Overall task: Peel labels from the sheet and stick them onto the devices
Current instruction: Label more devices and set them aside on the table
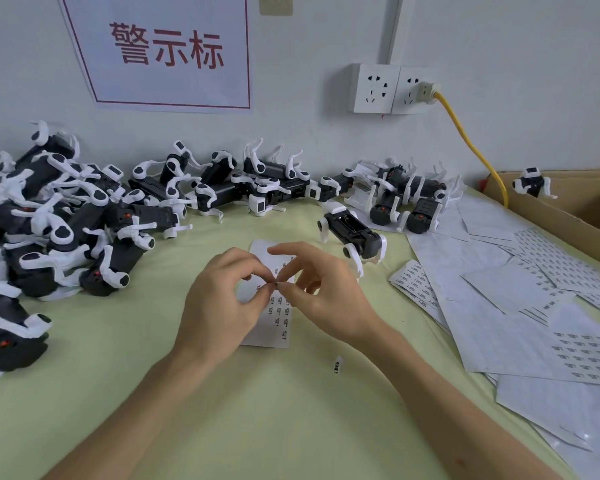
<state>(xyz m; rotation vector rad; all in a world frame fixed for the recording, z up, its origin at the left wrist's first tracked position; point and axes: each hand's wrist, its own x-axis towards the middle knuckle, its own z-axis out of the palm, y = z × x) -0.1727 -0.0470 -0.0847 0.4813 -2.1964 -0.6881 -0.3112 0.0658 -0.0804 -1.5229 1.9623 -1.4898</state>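
A small white label sheet (pixel 278 317) lies on the pale green table in front of me, partly under my hands. My left hand (pixel 222 303) and my right hand (pixel 323 292) meet above it, thumb and forefinger tips of both pinching one tiny label (pixel 276 283). One black-and-white device (pixel 352 237) lies on its back just beyond the sheet, to the right. A single loose label (pixel 337 364) lies on the table near my right wrist.
Many more devices are heaped at the left (pixel 49 223) and along the wall (pixel 257 185). Spent and full label sheets (pixel 534 306) cover the right side. A cardboard box (pixel 575 209) stands at the far right, with a yellow cable (pixel 475 147) from the wall socket.
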